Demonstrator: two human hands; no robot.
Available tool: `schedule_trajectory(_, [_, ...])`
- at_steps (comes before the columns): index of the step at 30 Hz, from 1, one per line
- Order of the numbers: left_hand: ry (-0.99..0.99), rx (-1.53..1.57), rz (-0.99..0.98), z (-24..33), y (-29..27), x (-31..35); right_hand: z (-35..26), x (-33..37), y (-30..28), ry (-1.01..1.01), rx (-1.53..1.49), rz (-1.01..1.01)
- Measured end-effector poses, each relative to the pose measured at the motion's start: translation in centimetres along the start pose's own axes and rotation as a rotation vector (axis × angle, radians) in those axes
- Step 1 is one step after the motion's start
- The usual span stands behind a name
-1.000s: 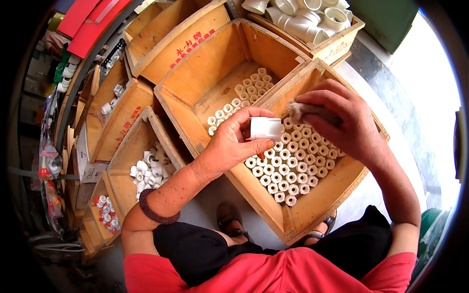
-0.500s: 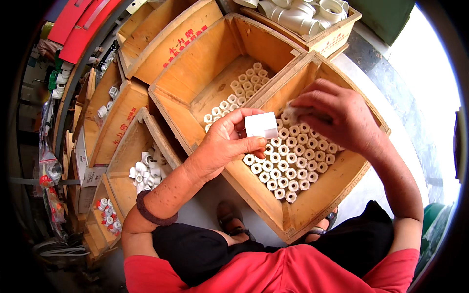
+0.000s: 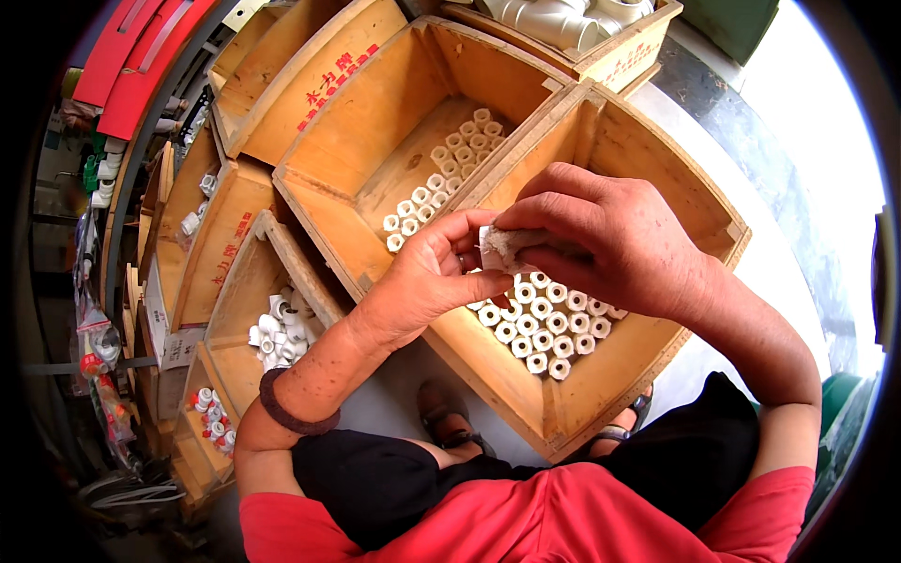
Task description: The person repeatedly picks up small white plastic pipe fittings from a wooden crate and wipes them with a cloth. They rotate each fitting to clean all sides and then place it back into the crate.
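Over the near wooden box (image 3: 657,375), my left hand (image 3: 418,272) pinches a white plastic pipe fitting (image 3: 485,251) between thumb and fingers. My right hand (image 3: 619,239) meets it there, fingers closed round a crumpled off-white wad (image 3: 510,246) that looks like cloth. The wad presses against the fitting's right side and hides most of it. Beneath both hands, white fittings with hexagonal ends (image 3: 542,322) stand upright in rows on the box floor. My right hand covers part of those rows.
Left of the near box is another wooden box (image 3: 328,159) with similar fittings standing in it. Large white pipe fittings (image 3: 554,21) fill a crate at the back. Boxes at left hold white elbows (image 3: 282,333) and red-and-white fittings (image 3: 214,418). My feet are below the near box.
My right hand has moved left and toward me, bringing the off-white wad against the white fitting. My left hand stays in nearly the same place, still holding the fitting. The view has shifted slightly.
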State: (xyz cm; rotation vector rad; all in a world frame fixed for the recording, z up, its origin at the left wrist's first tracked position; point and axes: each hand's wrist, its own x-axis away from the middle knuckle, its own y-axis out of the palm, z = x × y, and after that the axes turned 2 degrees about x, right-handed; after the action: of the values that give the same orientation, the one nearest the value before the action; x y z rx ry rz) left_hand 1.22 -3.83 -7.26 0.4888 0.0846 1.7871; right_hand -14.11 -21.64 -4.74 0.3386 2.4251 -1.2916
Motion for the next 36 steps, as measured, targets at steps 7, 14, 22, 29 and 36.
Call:
schedule_trajectory(7, [0.016,0.023,0.01,-0.1,-0.3,0.2,1.3,0.5,-0.7,0.044,-0.081,-0.014])
schedule_trajectory(14, [0.036,-0.041,0.036,0.0,-0.1,-0.2,3.6,1.5,-1.9,0.174,0.097,0.039])
schedule_trajectory(22, [-0.026,0.006,0.036,-0.5,0.2,-0.2,0.4,0.5,-0.8,0.048,-0.024,-0.042])
schedule_trajectory(29, [-0.033,-0.01,0.022,-0.1,-0.2,0.1,2.5,1.2,-2.2,0.137,0.071,-0.102])
schedule_trajectory(36, [-0.043,0.104,0.065,0.0,0.6,-0.2,0.7,0.7,-2.0,0.051,0.001,0.048])
